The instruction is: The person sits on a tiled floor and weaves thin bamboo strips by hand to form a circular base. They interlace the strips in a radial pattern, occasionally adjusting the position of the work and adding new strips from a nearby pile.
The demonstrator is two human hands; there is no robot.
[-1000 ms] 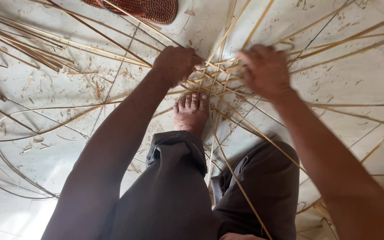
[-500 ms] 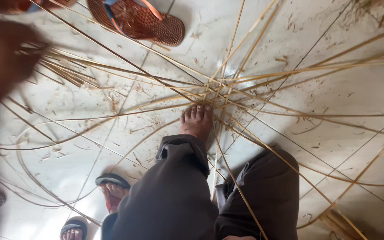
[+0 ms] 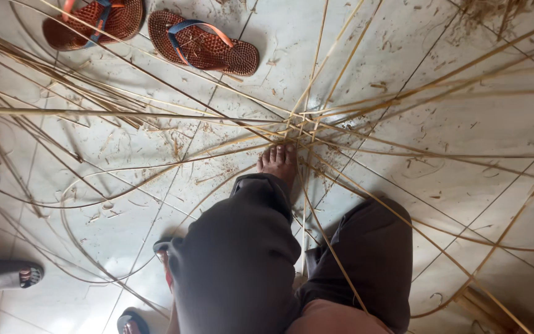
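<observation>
Two sandals point(image 3: 204, 48), one bare foot point(image 3: 279, 162)

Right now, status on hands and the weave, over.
Both hands out of view. Bare foot pins the woven strip centre to the tiled floor. Loose strips and sandals lie around.

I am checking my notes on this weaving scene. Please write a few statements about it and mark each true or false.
1. A bare foot rests by the crossing of the strips. True.
2. Both hands grip the strips. False: no hand is in view.
3. Two sandals lie on the floor at the top left. True.
4. The strips are stacked in a neat bundle. False: they fan outward from the crossing.
5. The person wears dark trousers. True.
</observation>
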